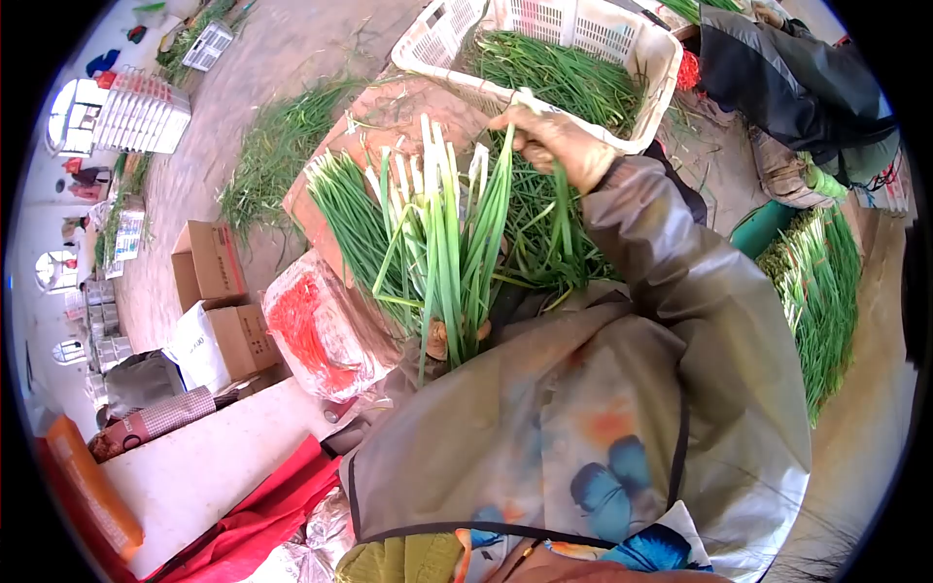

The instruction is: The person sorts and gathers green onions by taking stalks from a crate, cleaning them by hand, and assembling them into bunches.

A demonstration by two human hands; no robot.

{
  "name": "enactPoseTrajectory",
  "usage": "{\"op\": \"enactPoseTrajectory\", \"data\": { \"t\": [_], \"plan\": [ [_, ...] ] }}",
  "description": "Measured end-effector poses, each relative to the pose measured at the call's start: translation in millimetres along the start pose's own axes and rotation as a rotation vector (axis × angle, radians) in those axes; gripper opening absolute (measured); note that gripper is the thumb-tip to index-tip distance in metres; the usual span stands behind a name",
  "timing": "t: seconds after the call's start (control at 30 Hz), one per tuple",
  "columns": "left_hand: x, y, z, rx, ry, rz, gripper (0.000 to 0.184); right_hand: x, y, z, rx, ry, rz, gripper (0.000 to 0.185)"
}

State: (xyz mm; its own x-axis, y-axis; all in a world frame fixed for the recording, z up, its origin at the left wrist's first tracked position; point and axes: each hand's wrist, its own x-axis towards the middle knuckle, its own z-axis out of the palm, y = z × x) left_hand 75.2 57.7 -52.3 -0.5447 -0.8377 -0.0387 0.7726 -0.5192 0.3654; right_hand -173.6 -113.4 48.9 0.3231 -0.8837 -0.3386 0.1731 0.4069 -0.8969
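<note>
Floor [301,44] and crate [661,58] are strewn with loose greens [277,155], apparently unbunched. Green onions [428,233] are clamped before the smock [603,389] by the left fingers [437,342], one stalk [502,185] pinched by the right fingers [525,121]; stacked sheaves [821,301] appear finished.

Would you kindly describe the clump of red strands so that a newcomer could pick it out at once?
Find the brown cardboard boxes at the left of the picture. Just to their right, beside the green stalks, is a pale block, and the clump of red strands lies on it. Its stringy look sets it apart from the broad red cloth lower down.
</note>
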Motion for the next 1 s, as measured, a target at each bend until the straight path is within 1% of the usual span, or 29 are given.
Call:
{"op": "enactPoseTrajectory", "data": {
  "t": [0.03, 0.1, 0.13, 0.2, 0.23, 0.27, 0.3, 0.33, 0.37, 0.4, 0.43, 0.5, 0.57, 0.63, 0.67, 0.7, 0.73, 0.77, 0.83, 0.87, 0.9, 0.93, 0.97, 1.0],
  "plan": [
    [-1, 0, 0, -0.002, -0.005, 0.002, 0.057, 4, -3, 8, 0.012, -0.067, -0.001, 0.029],
    [-2, 1, 0, -0.001, -0.015, 0.012, 0.057, 4, -21, 16, -0.087, 0.032, -0.067, 0.026],
    [-3, 0, -1, -0.006, -0.017, 0.017, 0.057, 8, -24, 10, -0.357, 0.105, -0.339, 0.031],
    [-5, -1, -1, -0.011, -0.025, 0.032, 0.057, 31, -26, -14, 0.59, 0.25, -0.508, 0.032],
    [-5, 1, 0, -0.014, -0.03, 0.035, 0.057, 32, -30, -41, -0.178, 0.439, -0.635, 0.031],
    [-4, 2, 1, -0.015, -0.037, 0.041, 0.058, 33, -34, -67, -0.909, 0.787, -0.685, 0.029],
    [-5, 1, 0, -0.019, -0.044, 0.041, 0.058, 11, -46, -62, -1.226, 0.976, -0.749, 0.023],
    [-4, 1, -1, -0.024, -0.054, 0.041, 0.058, 26, -34, -82, -0.894, 0.729, -0.782, 0.023],
    [-3, 0, -1, -0.03, -0.063, 0.044, 0.058, 20, -34, -75, -0.735, 0.487, -0.639, 0.024],
    [-3, 0, -2, -0.035, -0.071, 0.042, 0.058, 13, -34, -68, -0.579, 0.294, -0.46, 0.025],
    [-3, 0, -3, -0.039, -0.08, 0.039, 0.058, -20, -43, -22, -0.578, 0.104, -0.132, 0.028],
    [0, 0, -5, -0.051, -0.104, 0.043, 0.058, -25, -20, 17, -0.467, -0.067, -0.034, 0.035],
    [-1, -2, -9, -0.075, -0.134, 0.043, 0.058, -21, 2, 42, -0.213, -0.194, -0.045, 0.036],
    [-6, -2, -22, -0.061, -0.189, 0.03, 0.06, -9, 16, 50, -0.207, -0.165, -0.102, 0.027],
    [-6, 1, -20, -0.052, -0.217, 0.024, 0.061, -6, 15, 50, -0.228, -0.139, -0.078, 0.028],
    [-5, 4, -17, -0.043, -0.247, 0.018, 0.063, -3, 16, 47, -0.24, -0.138, -0.103, 0.031],
    [-7, 3, -13, 0.022, -0.213, 0.066, 0.072, -3, 10, 41, -0.339, -0.097, -0.102, 0.033],
    [-4, 5, 7, 0.024, -0.215, 0.071, 0.072, -5, 5, 32, -0.44, -0.054, -0.098, 0.036],
    [2, 7, 36, 0.178, 0.035, 0.065, 0.079, 33, 35, -21, -0.522, 0.256, -0.328, 0.034],
    [6, 11, 35, 0.027, 0.05, -0.002, 0.081, 48, 43, -49, -0.573, 0.421, -0.436, 0.032],
    [11, 11, 36, 0.023, 0.047, -0.001, 0.081, 36, 26, -54, -0.692, 0.551, -0.461, 0.032],
    [16, 11, 38, 0.04, -0.01, 0.019, 0.084, 22, 8, -58, -0.807, 0.69, -0.471, 0.031],
    [17, 11, 39, 0.058, -0.064, 0.037, 0.086, -7, -25, -47, -0.984, 0.793, -0.376, 0.033],
    [15, 15, 34, 0.071, -0.026, -0.009, 0.085, 0, -23, -61, -0.858, 0.742, -0.54, 0.029]
  ]
}}
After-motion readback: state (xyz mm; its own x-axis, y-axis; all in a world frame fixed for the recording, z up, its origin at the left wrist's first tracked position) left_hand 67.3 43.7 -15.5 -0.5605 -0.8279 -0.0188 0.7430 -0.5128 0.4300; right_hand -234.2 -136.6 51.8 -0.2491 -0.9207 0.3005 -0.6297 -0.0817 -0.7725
